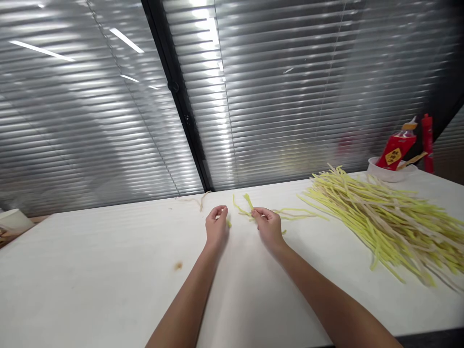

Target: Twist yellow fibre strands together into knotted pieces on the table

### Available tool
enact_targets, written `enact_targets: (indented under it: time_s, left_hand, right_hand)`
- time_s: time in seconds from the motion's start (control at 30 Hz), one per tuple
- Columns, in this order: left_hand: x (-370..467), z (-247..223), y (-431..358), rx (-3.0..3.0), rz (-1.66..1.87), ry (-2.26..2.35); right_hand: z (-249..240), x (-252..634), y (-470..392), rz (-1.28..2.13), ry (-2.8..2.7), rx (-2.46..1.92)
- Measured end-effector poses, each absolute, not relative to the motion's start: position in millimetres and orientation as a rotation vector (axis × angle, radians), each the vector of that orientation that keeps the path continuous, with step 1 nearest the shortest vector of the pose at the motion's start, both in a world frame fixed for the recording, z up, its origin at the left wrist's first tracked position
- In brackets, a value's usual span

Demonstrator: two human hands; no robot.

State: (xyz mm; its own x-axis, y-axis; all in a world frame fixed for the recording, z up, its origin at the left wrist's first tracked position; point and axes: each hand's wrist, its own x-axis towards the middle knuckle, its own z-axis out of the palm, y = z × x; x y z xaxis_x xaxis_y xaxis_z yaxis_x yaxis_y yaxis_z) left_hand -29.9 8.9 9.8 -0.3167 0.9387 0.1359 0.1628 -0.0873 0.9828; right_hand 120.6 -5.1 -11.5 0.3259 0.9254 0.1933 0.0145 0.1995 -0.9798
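Observation:
My right hand (267,223) pinches a short bundle of yellow-green strands (248,200) that sticks up past its fingertips. To the left, my left hand (216,223) is closed with thumb and fingertips together; a small yellow-green bit (228,224) shows beside it, and I cannot make out what it holds. Loose yellow-green strands (300,213) lie on the white table behind and right of my right hand. The two hands are apart.
A large pile of yellow-green and beige strands (384,217) covers the right of the white table (108,270). Behind it, a pale bowl (391,173) holds a red bottle (396,151). Thin beige strands (201,200) lie near the back edge, before the blinds.

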Motion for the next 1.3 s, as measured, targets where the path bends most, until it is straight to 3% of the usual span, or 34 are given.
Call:
enact_targets:
  time_s: [0.2,0.53,0.73,0.93,1.3]
  left_hand:
    - [-46,3,9,1.631,1.019,2.078]
    - [-48,-3,8,1.625,1.101,2.004]
    - [-39,1,13,1.252,1.345,1.599]
    - [-18,14,2,0.908,1.202,1.047]
    - [-12,16,-7,0.913,1.116,0.848]
  right_hand:
    - [-7,123,-3,0.894,-0.919,-1.150]
    - [-5,123,-4,0.927,-0.927,-1.119]
    - [-7,122,-3,0.926,-0.932,-1.125]
    - [-10,118,-5,0.866,-1.082,-1.158]
    - [-4,120,-18,0.400,-1.700,-1.268]
